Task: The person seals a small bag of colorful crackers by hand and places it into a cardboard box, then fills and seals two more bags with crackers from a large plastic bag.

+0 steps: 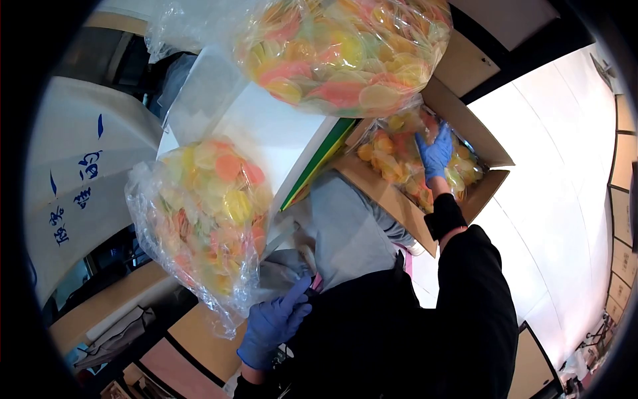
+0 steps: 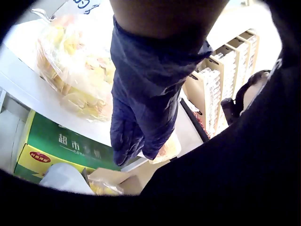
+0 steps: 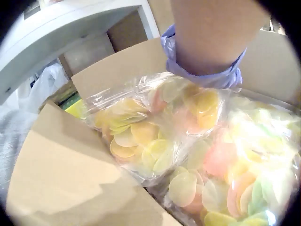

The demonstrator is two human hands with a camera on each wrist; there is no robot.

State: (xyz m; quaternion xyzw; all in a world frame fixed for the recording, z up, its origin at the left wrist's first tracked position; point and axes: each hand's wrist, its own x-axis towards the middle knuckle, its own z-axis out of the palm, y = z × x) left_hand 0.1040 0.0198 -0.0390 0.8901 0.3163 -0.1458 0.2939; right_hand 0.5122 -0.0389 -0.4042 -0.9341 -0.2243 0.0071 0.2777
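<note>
Bags of colourful discs (image 1: 385,154) lie in a cardboard box (image 1: 475,133), the right hand (image 1: 436,153) spread over them; the left hand (image 1: 272,330) hangs loosely, fingers slightly bent.

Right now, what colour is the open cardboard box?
The cardboard box is brown, clearest in the head view.

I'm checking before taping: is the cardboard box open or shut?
Open: the cardboard box has its flaps spread, and bagged colourful discs show inside beneath the right hand.
</note>
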